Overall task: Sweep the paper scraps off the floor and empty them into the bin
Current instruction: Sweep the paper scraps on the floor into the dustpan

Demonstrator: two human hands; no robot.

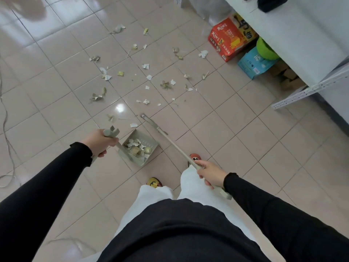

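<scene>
Several white and greenish paper scraps (146, 66) lie scattered over the pink tiled floor ahead of me. A beige dustpan (152, 143) stands on the floor just before my feet, with several scraps inside it. My left hand (99, 141) is shut on the dustpan's upright handle. My right hand (210, 173) is shut on the beige broom stick (177, 146), which slants forward and left. The broom head (149, 120) rests on the floor just beyond the dustpan's right side. No bin is in view.
A white shelf unit (294, 40) stands at the right, with a red carton (229, 37), a blue box (254, 66) and a green object beneath it. A white cable (7, 129) trails along the left edge. My two feet stand behind the dustpan.
</scene>
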